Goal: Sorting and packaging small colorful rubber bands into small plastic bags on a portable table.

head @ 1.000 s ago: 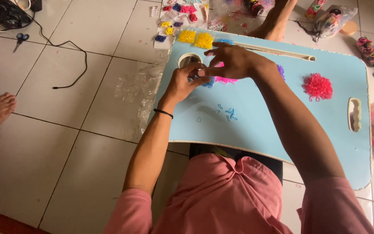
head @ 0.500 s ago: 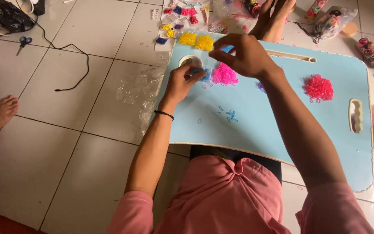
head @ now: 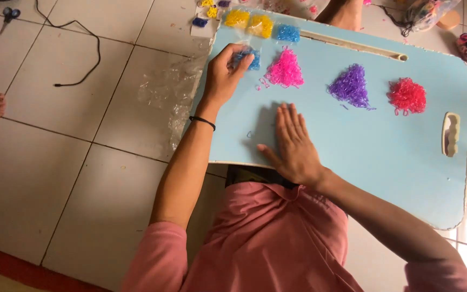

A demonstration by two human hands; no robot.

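So on my feed the left hand (head: 224, 73) has its grip pinched shut on a small clear bag of blue bands (head: 246, 58) at the far left of the light blue surface (head: 385, 157). The right hand (head: 293, 143) lies flat and spread, holding nothing. Looks like it's well along: pink pile (head: 286, 70), purple pile (head: 351, 86) and red pile (head: 407, 96) sit in a row, well apart. Yellow bags (head: 249, 21) and another blue bag (head: 287, 33) wait at the far edge. Compared with half a second ago, the right hand has dropped from up near the pink pile to the near edge.
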